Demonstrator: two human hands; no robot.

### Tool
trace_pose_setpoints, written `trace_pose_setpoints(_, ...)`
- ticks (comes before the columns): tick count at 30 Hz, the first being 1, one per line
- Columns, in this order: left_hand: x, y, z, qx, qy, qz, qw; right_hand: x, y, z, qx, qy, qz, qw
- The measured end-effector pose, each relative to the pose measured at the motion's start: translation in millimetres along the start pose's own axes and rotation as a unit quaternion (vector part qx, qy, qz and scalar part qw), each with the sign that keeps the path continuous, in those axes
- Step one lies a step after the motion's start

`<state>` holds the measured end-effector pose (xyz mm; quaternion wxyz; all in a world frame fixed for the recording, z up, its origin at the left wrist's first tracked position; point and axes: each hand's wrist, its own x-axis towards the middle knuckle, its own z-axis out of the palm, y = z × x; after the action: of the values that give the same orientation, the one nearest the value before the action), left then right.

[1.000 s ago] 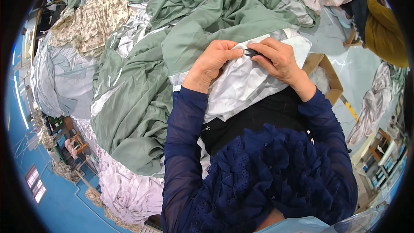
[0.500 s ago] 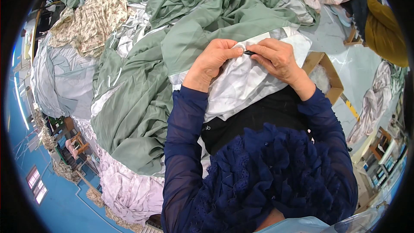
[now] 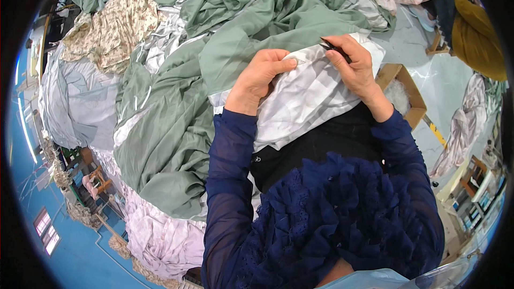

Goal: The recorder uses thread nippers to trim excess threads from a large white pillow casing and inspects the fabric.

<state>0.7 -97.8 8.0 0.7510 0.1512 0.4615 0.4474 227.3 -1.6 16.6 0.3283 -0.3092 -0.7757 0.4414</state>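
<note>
Across my lap lies a white cloth (image 3: 302,104) with a hemmed upper edge, joined to or lying against sage green fabric (image 3: 241,48). My left hand (image 3: 259,77) pinches the cloth's edge between thumb and fingers. A pair of small black thread snips (image 3: 338,51) is gripped in my right hand (image 3: 354,72), the pointed tips toward the upper left, just above the white cloth. The tips appear slightly apart and do not touch my left hand. The right fingers hide part of the snips.
Green fabric heaps (image 3: 166,144) spread to my left, with floral cloth (image 3: 115,27) and pale lilac cloth (image 3: 163,230) around them. An open cardboard box (image 3: 417,109) with white fluff stands at my right. Another person (image 3: 476,32) in a mustard top is at the far right.
My right hand has moved right and slightly up, away from my left hand, and the black snips now show more. My left hand stays almost in place on the cloth edge.
</note>
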Motion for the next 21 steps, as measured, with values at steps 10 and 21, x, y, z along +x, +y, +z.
trace_pose_setpoints(10,-35,18,-6,0.133,-0.006,0.005,0.991,1,13,5,-0.01,0.029,0.018,0.999)
trace_pose_setpoints(21,-112,41,-36,0.239,0.082,0.036,0.967,1,16,2,-0.056,0.023,-0.011,0.998)
